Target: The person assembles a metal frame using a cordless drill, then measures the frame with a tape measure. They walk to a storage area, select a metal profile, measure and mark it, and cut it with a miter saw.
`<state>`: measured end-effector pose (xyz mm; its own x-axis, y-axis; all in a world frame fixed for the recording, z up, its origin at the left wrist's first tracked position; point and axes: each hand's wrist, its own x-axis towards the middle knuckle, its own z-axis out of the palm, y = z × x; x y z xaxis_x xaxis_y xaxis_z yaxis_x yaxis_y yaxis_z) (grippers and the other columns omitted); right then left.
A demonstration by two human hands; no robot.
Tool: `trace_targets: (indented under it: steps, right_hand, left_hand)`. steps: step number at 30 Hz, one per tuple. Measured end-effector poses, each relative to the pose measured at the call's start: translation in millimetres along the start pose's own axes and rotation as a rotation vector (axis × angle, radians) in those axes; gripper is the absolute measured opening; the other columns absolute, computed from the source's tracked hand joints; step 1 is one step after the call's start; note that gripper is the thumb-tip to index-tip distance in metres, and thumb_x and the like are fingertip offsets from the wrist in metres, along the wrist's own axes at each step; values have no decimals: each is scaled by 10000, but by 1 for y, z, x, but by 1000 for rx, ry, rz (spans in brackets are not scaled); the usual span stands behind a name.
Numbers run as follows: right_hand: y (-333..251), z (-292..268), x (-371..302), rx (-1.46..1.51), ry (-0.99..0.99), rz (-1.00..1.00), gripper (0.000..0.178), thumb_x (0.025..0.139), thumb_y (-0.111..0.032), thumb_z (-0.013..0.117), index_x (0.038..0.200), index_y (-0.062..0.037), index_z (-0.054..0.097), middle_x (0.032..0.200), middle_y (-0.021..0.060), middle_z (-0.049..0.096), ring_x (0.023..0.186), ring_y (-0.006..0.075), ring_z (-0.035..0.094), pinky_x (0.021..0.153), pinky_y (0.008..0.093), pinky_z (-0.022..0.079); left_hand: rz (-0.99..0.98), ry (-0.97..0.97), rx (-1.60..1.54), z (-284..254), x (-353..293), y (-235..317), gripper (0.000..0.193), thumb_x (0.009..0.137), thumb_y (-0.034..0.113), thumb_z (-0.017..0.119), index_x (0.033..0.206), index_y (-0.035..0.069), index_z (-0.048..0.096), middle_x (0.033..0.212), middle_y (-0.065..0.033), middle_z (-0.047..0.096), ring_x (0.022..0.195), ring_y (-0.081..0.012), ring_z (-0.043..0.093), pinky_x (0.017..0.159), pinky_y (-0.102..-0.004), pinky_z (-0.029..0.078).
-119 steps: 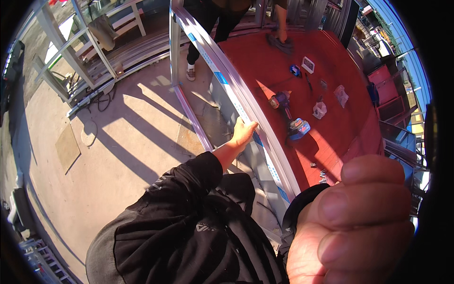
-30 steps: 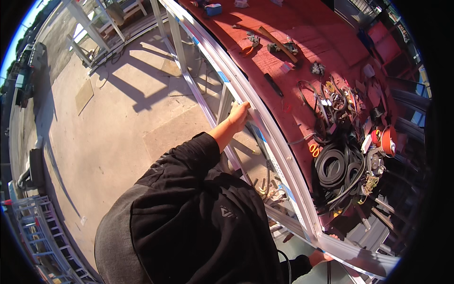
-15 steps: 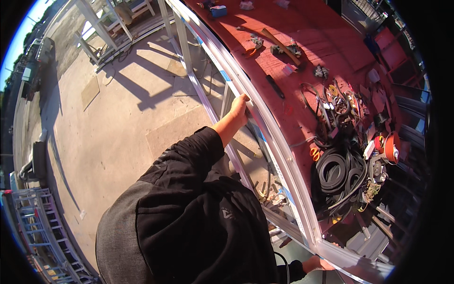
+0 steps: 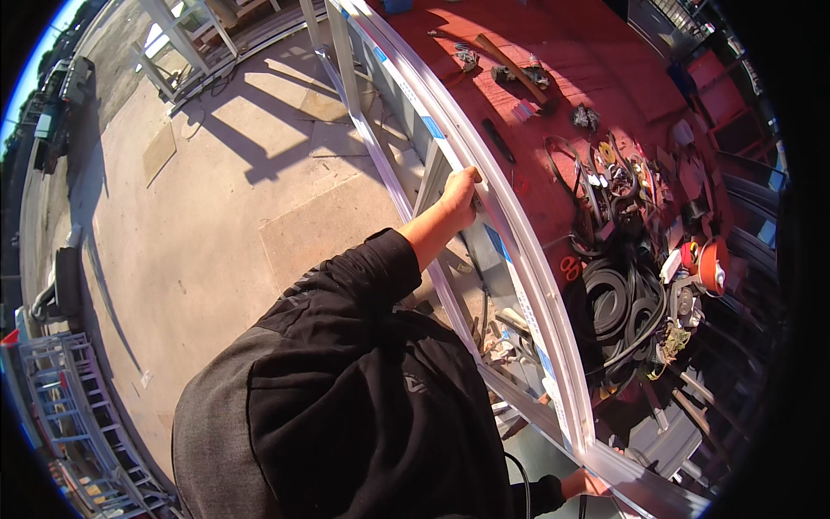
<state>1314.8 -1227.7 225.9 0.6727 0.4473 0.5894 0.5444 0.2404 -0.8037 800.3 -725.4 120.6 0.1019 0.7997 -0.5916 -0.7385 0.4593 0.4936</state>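
A long silver-white metal frame (image 4: 506, 246) with blue and white strips along its side runs from the top of the view down to the lower right, along the edge of a red-topped table. My left hand (image 4: 462, 192) is wrapped round this frame near the middle of its length, with the fingertips hidden behind the profile. At the lower right corner, where a crosswise profile meets the long one, my right hand (image 4: 584, 484) grips the frame from beneath. Most of its fingers are hidden there.
On the red table (image 4: 588, 73) lie a hammer (image 4: 512, 69), coiled black rubber strip (image 4: 609, 303), orange-handled scissors (image 4: 569, 267) and an orange tape reel (image 4: 712, 265). Ladders (image 4: 82, 415) lie at the lower left. A white metal stand (image 4: 186, 43) is at the far left, on concrete.
The frame and my left hand have shifted slightly to the right against the table, covering more of its edge. My right hand keeps its hold at the lower corner.
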Motion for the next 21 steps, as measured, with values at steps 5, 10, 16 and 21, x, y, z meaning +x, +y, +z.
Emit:
trace_targets:
  steps: [5, 10, 16, 21]
  right_hand:
    - [6, -18, 4, -130, -134, -143, 512, 1009, -209, 447, 1397, 125, 420, 1209, 313, 614, 1030, 410, 669, 940, 539, 556]
    - [-8, -28, 10, -42, 144, 190, 595, 1005, -325, 448, 1458, 55, 384, 1270, 314, 582, 1029, 426, 660, 969, 542, 533]
    - [-7, 3, 35, 93, 278, 268, 525, 1011, -281, 481, 1424, 34, 408, 1208, 262, 605, 1006, 369, 662, 939, 511, 556]
    - [-12, 34, 50, 140, 325, 279, 496, 1008, -321, 503, 1393, -15, 436, 1176, 191, 595, 972, 338, 647, 913, 493, 554]
  left_hand:
    - [-25, 45, -15, 9, 15, -26, 321, 789, 99, 511, 1086, -21, 484, 995, -165, 574, 873, -329, 637, 767, -493, 566]
    - [-34, 78, -45, 18, 11, -42, 332, 792, 104, 505, 1101, -16, 484, 1022, -177, 575, 925, -359, 644, 817, -519, 568]
    - [4, 24, 49, 33, 19, -53, 308, 792, 99, 514, 1089, 18, 503, 1036, -120, 562, 951, -305, 606, 841, -476, 525]
    - [-73, -250, 196, 30, 26, -55, 425, 918, 158, 499, 1315, 19, 436, 1223, -135, 580, 1125, -307, 587, 981, -444, 475]
